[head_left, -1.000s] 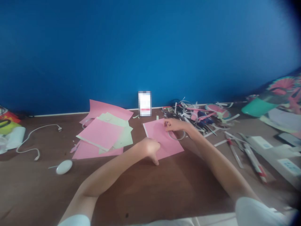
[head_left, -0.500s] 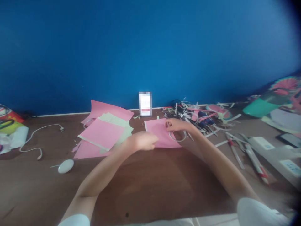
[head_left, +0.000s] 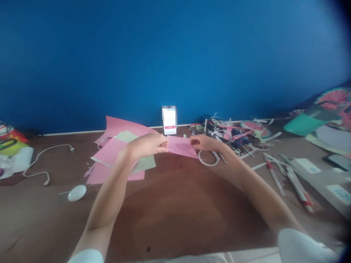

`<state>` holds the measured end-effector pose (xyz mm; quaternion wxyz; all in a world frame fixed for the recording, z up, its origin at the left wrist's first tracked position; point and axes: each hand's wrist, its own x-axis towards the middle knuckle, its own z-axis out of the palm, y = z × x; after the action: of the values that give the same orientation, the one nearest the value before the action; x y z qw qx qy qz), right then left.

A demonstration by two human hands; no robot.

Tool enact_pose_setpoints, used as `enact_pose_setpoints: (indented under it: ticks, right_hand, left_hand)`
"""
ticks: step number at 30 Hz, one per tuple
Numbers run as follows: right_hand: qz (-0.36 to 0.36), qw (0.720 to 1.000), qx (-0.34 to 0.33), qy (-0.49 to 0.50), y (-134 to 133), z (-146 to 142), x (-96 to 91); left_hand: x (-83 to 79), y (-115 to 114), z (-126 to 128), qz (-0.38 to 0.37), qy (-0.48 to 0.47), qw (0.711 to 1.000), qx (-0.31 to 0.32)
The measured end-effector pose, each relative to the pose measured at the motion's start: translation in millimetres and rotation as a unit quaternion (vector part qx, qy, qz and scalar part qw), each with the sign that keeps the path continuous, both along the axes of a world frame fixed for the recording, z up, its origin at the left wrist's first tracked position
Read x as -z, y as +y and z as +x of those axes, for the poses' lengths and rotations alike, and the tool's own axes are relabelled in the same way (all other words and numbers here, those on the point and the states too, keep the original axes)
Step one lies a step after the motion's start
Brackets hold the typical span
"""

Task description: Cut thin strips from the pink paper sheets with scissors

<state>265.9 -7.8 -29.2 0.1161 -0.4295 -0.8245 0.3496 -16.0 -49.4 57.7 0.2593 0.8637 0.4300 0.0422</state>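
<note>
A sheet of pink paper (head_left: 179, 145) spans the gap between my hands, tilted above the brown tabletop. My left hand (head_left: 152, 143) pinches its left side, while the fingers of my right hand (head_left: 204, 143) are closed on its right side. A white ring (head_left: 208, 158) lies just below my right hand. Under and beside my left forearm is a loose pile of pink sheets (head_left: 109, 153) and pale green sheets (head_left: 146, 163), partly hidden by the arm.
A lit phone (head_left: 170, 120) leans against the blue wall. Tangled paper strips (head_left: 219, 131) lie to the right, near a red-and-white cutter (head_left: 298, 190) and a white power strip (head_left: 326, 182). A white cable (head_left: 41, 149) and a round white disc (head_left: 77, 193) lie at left.
My left hand has moved left and away from me to the sheet's left side. The pink sheet has been lifted and tilted off the table. My right hand has stayed nearly in place.
</note>
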Motion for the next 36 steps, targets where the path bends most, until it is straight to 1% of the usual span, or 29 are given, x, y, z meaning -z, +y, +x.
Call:
enact_pose_setpoints:
  ticks: [1,3,5,6,7,8,10,12,14,17,19,21,25,27,32,34,36]
  right_hand:
    - [0.016,0.999,0.005,0.033,-3.8,-3.1,-6.6]
    - [0.021,0.995,-0.029,0.091,-15.4,-11.7,-21.5]
    - [0.032,0.991,-0.077,0.102,-30.6,-23.1,-34.5]
    - [0.057,0.989,-0.091,0.098,-38.4,-29.4,-38.9]
    - [0.091,0.988,-0.089,0.087,-45.4,-35.6,-41.5]
    - [0.125,0.986,-0.078,0.077,-51.3,-41.2,-42.3]
    - [0.161,0.983,-0.062,0.065,-58.1,-49.4,-40.0]
    - [0.167,0.981,-0.058,0.079,-58.9,-52.7,-35.7]
    - [0.161,0.979,-0.055,0.111,-56.3,-52.1,-32.7]
    - [0.141,0.977,-0.040,0.151,-53.1,-49.4,-32.6]
    - [0.123,0.977,-0.030,0.170,-53.0,-48.9,-33.9]
    - [0.112,0.976,-0.021,0.185,-53.5,-49.2,-34.9]
    - [0.113,0.975,-0.016,0.189,-53.6,-49.5,-35.3]
    - [0.125,0.975,-0.003,0.185,-53.3,-49.2,-35.2]
    - [0.179,0.958,0.071,0.212,-52.1,-49.5,-34.1]
    - [0.185,0.955,0.077,0.219,-51.5,-49.1,-34.0]
    - [0.180,0.957,0.064,0.218,-51.3,-47.7,-35.4]
  left_hand:
    - [0.6,0.5,-0.3,0.001,-0.002,1.000,-0.006]
    - [2.1,1.0,0.1,-0.004,-0.014,1.000,-0.013]
    - [2.9,0.7,1.7,-0.011,-0.027,1.000,-0.011]
    - [2.5,0.3,2.7,-0.014,-0.033,0.999,-0.008]
    - [1.4,-0.2,3.5,-0.023,-0.035,0.999,0.000]
    - [-0.5,-0.9,4.1,-0.037,-0.034,0.999,0.014]
    - [-5.8,-2.1,4.4,-0.079,-0.021,0.995,0.053]
    - [-11.1,-2.8,3.8,-0.121,-0.007,0.988,0.091]
    - [-13.8,-2.4,3.2,-0.128,-0.007,0.986,0.106]
    - [-10.8,0.9,5.3,-0.078,-0.033,0.992,0.097]
    - [-5.4,4.7,9.0,-0.041,-0.070,0.992,0.094]
    - [1.0,9.4,13.3,-0.025,-0.116,0.989,0.086]
    - [12.1,19.0,19.2,-0.038,-0.186,0.981,0.043]
    - [15.6,22.3,20.2,-0.041,-0.214,0.976,0.029]
    - [18.5,23.7,21.0,-0.050,-0.270,0.961,0.018]
    - [18.9,23.0,21.5,-0.041,-0.281,0.959,0.011]
    - [19.6,22.8,22.4,-0.037,-0.282,0.958,0.017]
